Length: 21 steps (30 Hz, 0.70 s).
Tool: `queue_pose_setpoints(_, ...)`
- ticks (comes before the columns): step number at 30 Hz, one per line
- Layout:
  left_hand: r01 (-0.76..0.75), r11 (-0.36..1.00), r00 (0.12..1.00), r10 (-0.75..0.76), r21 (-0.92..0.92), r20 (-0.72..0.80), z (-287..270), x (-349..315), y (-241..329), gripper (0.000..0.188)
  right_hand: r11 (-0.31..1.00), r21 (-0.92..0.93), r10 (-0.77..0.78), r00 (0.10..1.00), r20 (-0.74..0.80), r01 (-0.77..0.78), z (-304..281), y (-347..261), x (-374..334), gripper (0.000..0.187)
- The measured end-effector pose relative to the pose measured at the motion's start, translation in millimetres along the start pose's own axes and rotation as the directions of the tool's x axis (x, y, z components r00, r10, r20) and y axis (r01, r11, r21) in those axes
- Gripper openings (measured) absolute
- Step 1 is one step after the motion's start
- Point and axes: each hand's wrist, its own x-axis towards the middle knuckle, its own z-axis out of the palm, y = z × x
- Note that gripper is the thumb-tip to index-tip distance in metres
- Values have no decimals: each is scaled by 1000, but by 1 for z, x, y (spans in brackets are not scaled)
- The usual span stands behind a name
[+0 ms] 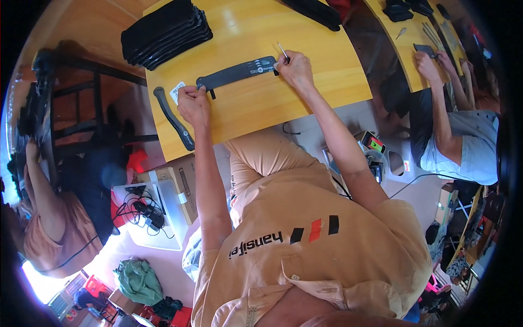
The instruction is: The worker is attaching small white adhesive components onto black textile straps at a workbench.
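A flat black strap (234, 77) with pale printing near its right end lies stretched across the yellow wooden table. My left hand (194, 106) pinches its left end, where a short dark tab hangs down. At the other end, my right hand (296, 70) grips the strap between thumb and fingers. A thin pointed tool (281, 48) with a shiny tip also sticks up out of that hand; its handle is mostly hidden. Just left of my left hand is a small white printed card (177, 91). A second dark strap (173, 119) lies along the table's left edge.
A stack of folded black pieces (163, 35) occupies the far left of the table (245, 117). More black material (313, 12) lies at the far right. Below left stands a white bin (144, 215) with cables. Other people work at both sides.
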Motion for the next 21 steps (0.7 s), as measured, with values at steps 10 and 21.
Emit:
queue_pose_setpoints(10, -69, 951, 997, 74, -301, 5, -10, -7, -12, 14, 1000, 10, -10, 999, -37, 10, -16, -9, -15, 13)
queue_pose_setpoints(21, -778, 580, 617, 630, 243, 471, 25, -59, 28, 63, 751, -249, -627, 779, 24, 612, -7, -5, -40, 23)
